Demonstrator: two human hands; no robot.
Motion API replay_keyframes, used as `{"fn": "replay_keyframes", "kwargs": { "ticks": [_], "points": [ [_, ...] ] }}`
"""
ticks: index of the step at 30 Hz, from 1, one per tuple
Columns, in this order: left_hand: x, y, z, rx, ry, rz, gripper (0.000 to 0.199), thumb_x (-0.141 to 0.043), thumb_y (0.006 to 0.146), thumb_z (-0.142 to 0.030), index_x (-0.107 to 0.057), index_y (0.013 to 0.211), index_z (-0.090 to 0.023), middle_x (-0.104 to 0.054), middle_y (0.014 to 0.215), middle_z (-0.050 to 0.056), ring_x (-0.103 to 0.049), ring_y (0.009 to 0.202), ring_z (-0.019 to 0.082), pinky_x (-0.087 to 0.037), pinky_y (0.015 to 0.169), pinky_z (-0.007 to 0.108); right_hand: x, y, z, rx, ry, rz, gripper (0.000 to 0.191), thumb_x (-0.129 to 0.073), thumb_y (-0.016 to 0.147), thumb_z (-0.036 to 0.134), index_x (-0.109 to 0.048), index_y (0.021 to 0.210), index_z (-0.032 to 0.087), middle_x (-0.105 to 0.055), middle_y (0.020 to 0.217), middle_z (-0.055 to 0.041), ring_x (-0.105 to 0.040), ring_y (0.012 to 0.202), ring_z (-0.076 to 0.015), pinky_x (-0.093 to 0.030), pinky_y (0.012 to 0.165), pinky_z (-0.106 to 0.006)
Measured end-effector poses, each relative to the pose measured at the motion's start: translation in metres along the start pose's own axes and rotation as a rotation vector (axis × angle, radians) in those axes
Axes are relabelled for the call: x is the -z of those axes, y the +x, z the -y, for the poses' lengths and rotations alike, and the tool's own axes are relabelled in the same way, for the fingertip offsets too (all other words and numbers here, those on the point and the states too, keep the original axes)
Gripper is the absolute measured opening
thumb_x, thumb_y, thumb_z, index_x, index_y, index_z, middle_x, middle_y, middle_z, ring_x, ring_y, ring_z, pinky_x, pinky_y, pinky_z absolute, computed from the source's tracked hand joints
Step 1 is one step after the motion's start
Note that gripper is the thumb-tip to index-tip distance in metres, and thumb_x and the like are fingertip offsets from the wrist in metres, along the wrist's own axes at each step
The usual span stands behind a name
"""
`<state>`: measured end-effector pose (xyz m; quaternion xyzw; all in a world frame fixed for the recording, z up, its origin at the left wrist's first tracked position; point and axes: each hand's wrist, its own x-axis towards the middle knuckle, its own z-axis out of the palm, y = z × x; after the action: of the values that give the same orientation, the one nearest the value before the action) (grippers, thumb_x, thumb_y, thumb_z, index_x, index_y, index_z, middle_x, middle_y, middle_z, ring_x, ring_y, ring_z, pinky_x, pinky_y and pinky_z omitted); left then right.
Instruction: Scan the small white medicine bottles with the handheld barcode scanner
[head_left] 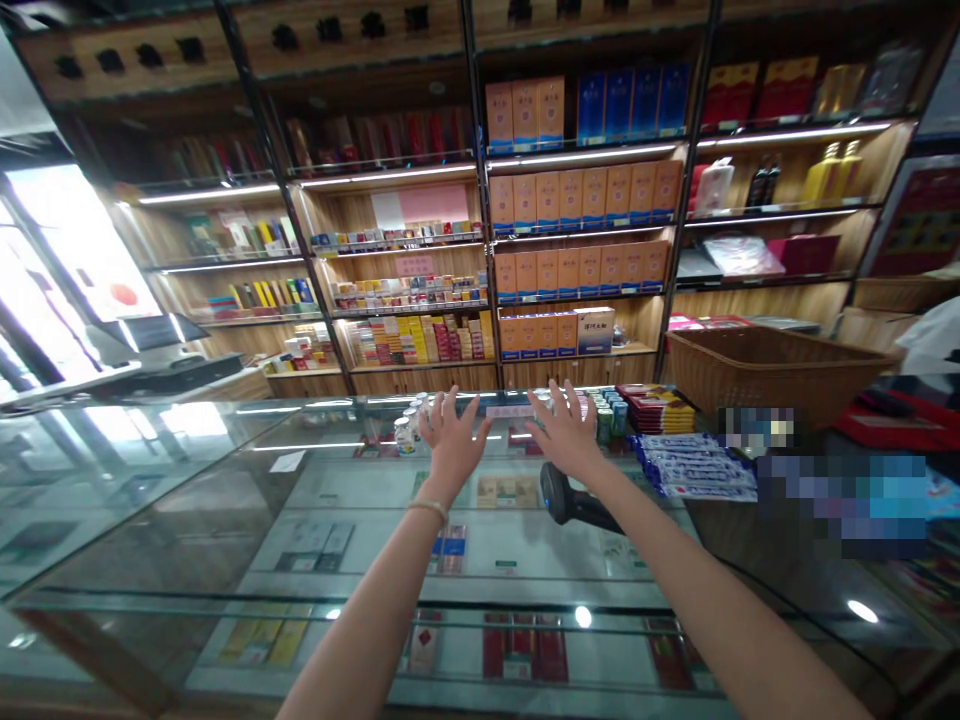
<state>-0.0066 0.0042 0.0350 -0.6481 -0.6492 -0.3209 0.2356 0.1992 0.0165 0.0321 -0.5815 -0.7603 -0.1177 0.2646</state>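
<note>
Both arms reach out over a glass display counter (360,560). My left hand (452,445) has its fingers spread and holds nothing; small cans (406,434) stand just left of it and behind it. My right hand (568,432), fingers also spread, is near a row of green and blue cans (611,415), some hidden behind it. Whether either hand touches a can, I cannot tell. A black barcode scanner (559,495) lies on the glass below my right hand, partly covered by my right forearm.
Right of the cans are red and yellow packs (658,408), blue-and-white packets (694,465) and a brown woven basket (772,365). A monitor (161,330) stands at the left. Lit shelves with boxes (589,198) line the wall behind the counter. A scanner cable (795,610) trails to the right.
</note>
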Motion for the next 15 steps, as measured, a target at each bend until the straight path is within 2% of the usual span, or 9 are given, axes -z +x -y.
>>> {"fn": "replay_keyframes", "kwargs": {
  "ticks": [9,15],
  "points": [
    [-0.019,0.005,-0.043,0.019,-0.079,-0.029,0.045,-0.051,0.098,-0.046,-0.062,0.139,-0.031,-0.041,0.16,0.012,-0.029,0.15,0.035,-0.014,0.123,0.065,0.001,-0.005,-0.035,-0.046,-0.059,-0.046,0.057,-0.038,0.103,0.052,-0.034,0.158,0.038,-0.022,0.17,-0.0076,-0.015,0.155,-0.0351,-0.011,0.119,-0.067],
    [-0.034,0.006,-0.057,0.074,-0.115,-0.027,0.044,-0.051,0.098,-0.047,-0.064,0.137,-0.031,-0.042,0.16,0.012,-0.031,0.149,0.036,-0.014,0.122,0.066,-0.008,-0.009,-0.051,-0.086,-0.039,-0.055,0.055,-0.037,0.104,0.051,-0.035,0.157,0.038,-0.025,0.169,-0.0081,-0.016,0.155,-0.0333,-0.012,0.119,-0.067]
  ]
}}
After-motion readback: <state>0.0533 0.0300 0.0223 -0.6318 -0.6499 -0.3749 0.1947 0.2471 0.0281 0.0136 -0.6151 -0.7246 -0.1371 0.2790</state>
